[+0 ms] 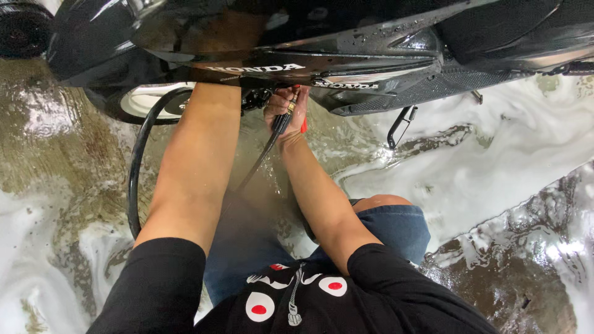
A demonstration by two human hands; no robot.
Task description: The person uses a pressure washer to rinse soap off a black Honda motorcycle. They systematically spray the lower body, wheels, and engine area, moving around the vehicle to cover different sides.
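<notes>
The right hand (286, 106) is clenched around a black spray wand (279, 122) under a wet black scooter (346, 49); the left hand is hidden behind the bodywork, grip unknowable.

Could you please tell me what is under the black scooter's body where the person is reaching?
Under the black scooter, the right hand grips a spray nozzle on a black hose. A side stand hangs over foamy wet floor. The left hand is hidden behind the bodywork.

White soap foam (495, 179) spreads over the wet concrete floor (55, 142) at right; a black tyre (21, 28) sits upper left.
</notes>
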